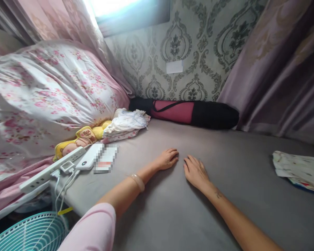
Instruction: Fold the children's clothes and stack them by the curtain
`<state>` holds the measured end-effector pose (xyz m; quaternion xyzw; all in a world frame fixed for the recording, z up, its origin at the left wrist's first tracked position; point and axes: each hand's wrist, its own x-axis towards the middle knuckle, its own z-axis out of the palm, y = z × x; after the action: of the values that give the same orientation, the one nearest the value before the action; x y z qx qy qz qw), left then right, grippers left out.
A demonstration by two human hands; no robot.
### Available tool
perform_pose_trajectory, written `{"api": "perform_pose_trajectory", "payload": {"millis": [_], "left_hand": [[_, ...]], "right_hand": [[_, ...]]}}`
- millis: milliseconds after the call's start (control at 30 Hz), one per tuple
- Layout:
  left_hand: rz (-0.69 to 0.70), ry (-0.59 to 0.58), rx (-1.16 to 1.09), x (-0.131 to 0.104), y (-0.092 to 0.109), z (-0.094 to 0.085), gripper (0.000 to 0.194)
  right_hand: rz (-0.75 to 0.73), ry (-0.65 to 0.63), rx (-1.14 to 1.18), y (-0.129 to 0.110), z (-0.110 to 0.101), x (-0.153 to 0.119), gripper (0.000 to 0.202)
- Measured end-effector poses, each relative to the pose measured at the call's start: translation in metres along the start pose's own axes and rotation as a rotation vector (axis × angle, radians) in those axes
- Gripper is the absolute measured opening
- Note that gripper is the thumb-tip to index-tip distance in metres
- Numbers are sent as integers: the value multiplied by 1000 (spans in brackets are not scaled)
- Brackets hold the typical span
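My left hand (168,159) rests palm down on the grey bed sheet (157,216), fingers stretched towards the right and slightly curved. A pale bangle (138,182) circles that forearm below a pink sleeve (94,226). Just across a small gap lies my right hand (196,170), also palm down, with its fingers pointing forward and a little apart. Neither hand holds anything, and they do not touch each other. Nearest to the left hand, on its left, are a partly blurred white packet (107,159) and a white power bank (90,157).
A power strip (52,169) with a plugged charger (67,167) lies at the left edge, cables hanging near a turquoise fan (34,232). Folded cloths (128,122), a yellow plush toy (73,144) and a black-and-red long bag (175,112) lie behind. Folded fabric (300,169) sits right.
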<state>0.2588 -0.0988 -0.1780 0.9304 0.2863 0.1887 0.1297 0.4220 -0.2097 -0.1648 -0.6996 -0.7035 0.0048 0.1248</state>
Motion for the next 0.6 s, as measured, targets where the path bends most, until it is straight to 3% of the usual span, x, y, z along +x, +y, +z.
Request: {"api": "perform_pose_trajectory", "payload": {"millis": [167,300,467,600], "left_hand": [[54,-87,-133,-8,-13,-23,34],[-51,-95,-178,-24,-33,-51,29],[-359,81,-147,-56,-77,-92,33],[-552,318,-14,-83,-115,-128,30]], "right_hand": [[-11,106,-43,1,13,-5,44],[-21,149,-28,2,19,-5,46],[-18,159,-5,5,22,-4,47],[-33,160,-18,5,22,-4,47]]}}
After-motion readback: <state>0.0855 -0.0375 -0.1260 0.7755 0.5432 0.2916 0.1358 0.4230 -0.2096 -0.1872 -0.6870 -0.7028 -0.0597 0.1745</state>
